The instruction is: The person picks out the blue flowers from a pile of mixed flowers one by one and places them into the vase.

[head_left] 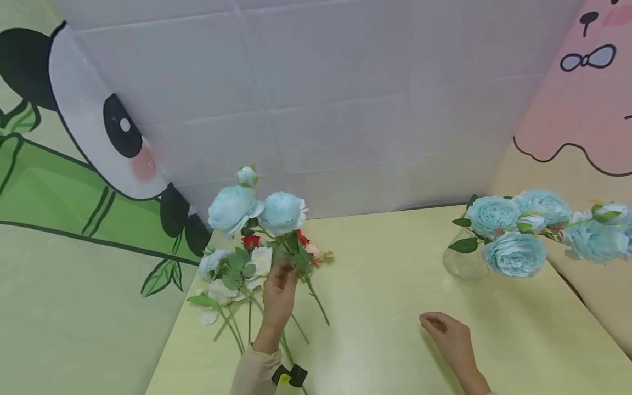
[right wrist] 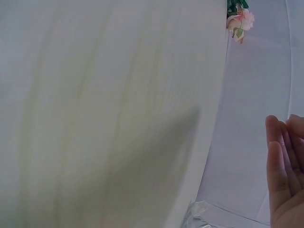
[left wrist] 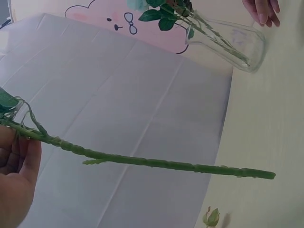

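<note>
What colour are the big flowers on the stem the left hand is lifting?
Pale blue: two large blooms on the stem in the left hand, clearest in the head view.

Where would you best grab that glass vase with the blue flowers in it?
Probably at the narrow neck of the glass vase, coming from its left side: the body flares wide below, and the blue flowers lean out to the right.

A pale yellow desk [head_left: 395, 340] meets a creased white backdrop [head_left: 316, 99] at twelve o'clock, with what looks like a panda mural [head_left: 94, 126] at ten.
</note>
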### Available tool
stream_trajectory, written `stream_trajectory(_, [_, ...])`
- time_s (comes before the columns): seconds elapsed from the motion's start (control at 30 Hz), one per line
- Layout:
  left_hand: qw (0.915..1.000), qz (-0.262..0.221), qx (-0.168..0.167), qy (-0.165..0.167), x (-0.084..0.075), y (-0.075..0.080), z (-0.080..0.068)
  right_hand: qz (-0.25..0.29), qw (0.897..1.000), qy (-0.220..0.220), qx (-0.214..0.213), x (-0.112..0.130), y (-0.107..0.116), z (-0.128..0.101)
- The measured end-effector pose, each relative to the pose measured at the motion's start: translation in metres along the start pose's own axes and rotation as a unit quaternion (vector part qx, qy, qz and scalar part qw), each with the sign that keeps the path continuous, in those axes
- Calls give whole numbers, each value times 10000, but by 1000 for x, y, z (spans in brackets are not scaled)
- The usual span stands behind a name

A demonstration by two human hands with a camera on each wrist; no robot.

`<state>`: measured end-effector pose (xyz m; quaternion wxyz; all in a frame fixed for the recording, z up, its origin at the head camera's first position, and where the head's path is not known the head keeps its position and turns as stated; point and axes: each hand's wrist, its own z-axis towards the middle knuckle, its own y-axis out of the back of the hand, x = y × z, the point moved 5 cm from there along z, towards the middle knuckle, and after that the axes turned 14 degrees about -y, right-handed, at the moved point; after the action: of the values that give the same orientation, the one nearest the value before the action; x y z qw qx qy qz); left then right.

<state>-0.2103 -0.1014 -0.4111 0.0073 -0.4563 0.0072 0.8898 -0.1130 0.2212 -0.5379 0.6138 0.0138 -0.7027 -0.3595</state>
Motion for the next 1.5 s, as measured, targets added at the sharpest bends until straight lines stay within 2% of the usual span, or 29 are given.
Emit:
stream_trajectory(0.2, [9992,-163,148,338,3,-5,-2,51,9999,-105,35,-1,1,-1])
stream_trajectory(0.6, [9981,-189,411,418,1,-13,-7,80,9997,-206,104,2,0,0])
stream_trajectory(0.7, [9975,-326,556,274,2,-17,-9,169,9996,-187,102,5,0,1])
stream_trajectory(0.83, [9968,-466,630,-145,1,-21,-10,317,9992,-196,149,9,-1,1])
stream_trajectory(0.97, [9950,-543,712,-453,0,-23,-11,542,9972,-418,308,9,-1,2])
stream_trajectory(1.07, [9942,-509,796,-507,-1,-23,-12,1019,9918,-533,555,-5,-7,8])
stream_trajectory(1.17, [9944,-410,819,-535,-2,-23,-12,1627,9816,-551,835,-12,-10,16])
stream_trajectory(1.23, [9940,-406,847,-556,-2,-23,-12,1908,9759,-531,916,-3,-6,16])
stream_trajectory(1.37, [9913,-484,1018,-676,-4,-26,-12,2492,9640,-353,852,44,12,6])
stream_trajectory(1.5, [9879,-515,1271,-730,-6,-29,-14,2810,9544,-123,999,75,21,0])
